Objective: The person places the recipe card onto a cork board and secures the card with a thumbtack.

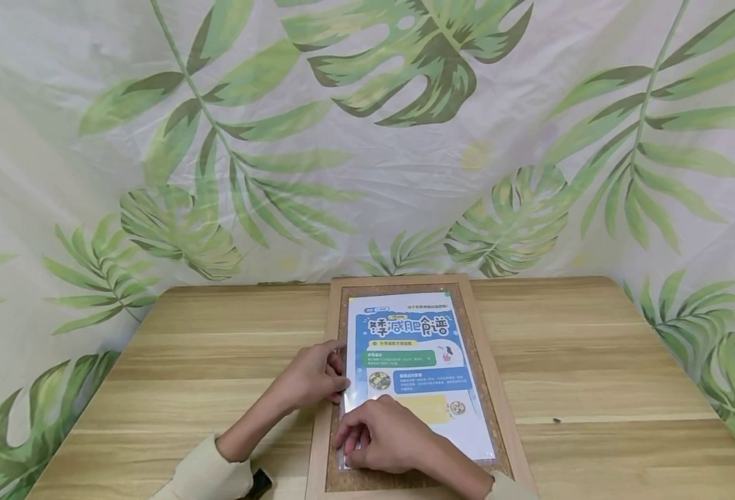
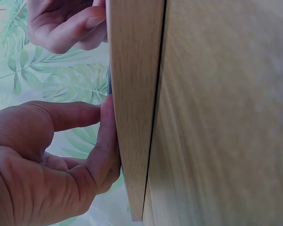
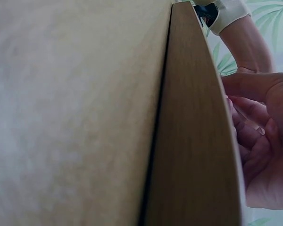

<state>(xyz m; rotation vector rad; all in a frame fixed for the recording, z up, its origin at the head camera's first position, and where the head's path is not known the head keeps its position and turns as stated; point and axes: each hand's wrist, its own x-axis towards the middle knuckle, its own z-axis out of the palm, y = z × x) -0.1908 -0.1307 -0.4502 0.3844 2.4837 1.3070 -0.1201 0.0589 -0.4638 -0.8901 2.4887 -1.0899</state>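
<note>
A printed sheet (image 1: 407, 361) in a clear glossy cover lies on a wood-framed cork board (image 1: 498, 375). It bears blue, green and yellow blocks and large Chinese lettering. My left hand (image 1: 314, 375) pinches the sheet's left edge between thumb and finger, about halfway down. In the left wrist view, that hand (image 2: 61, 150) has its thumb and fingertip meeting right beside the frame's rim. Over the lower left corner, my right hand (image 1: 386, 437) has its fingers curled, with thumb and fingers pinching at the corner. Its own wrist view shows the right hand (image 3: 273, 136) partly behind the board's frame.
A yellow pin (image 1: 351, 299) and a green pin (image 1: 447, 292) are at the sheet's top corners. Under the board is a wooden table (image 1: 592, 347). A small dark bit (image 1: 556, 420) lies to the right. A leaf-patterned curtain (image 1: 404, 173) hangs behind.
</note>
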